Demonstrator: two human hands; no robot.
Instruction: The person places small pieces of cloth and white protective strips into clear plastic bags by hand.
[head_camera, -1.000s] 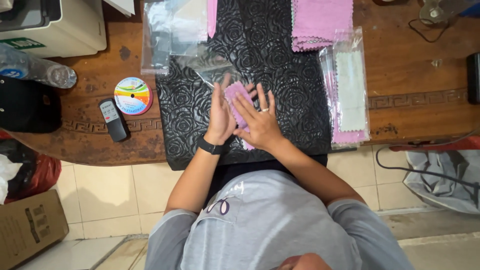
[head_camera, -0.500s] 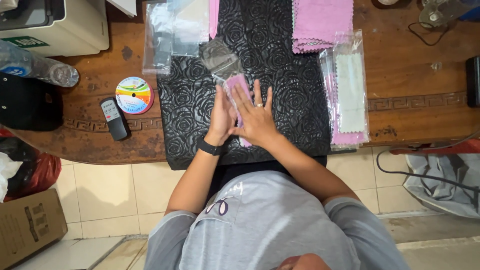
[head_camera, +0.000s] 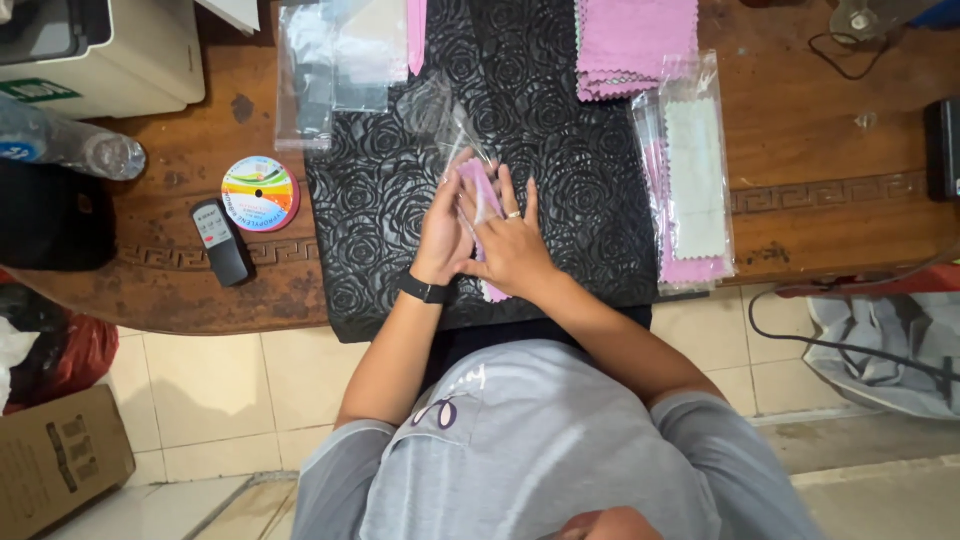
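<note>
My left hand, with a black watch on its wrist, and my right hand, with a ring on one finger, meet over a black rose-embossed mat. Between them they hold a folded pink cloth; its lower end sticks out below my right palm. A clear plastic sleeve stands crumpled just beyond my fingertips, touching the cloth's far end. My right fingers lie spread over the cloth.
A stack of pink cloths lies at the mat's far right, with bagged cloths beside it. Empty clear sleeves lie far left. A round tape reel, a small remote, a bottle and a cardboard box are on the left.
The clear sleeve has shifted right and risen off the mat toward the cloth's far end. My hands and the pink cloth have moved slightly right and away from me.
</note>
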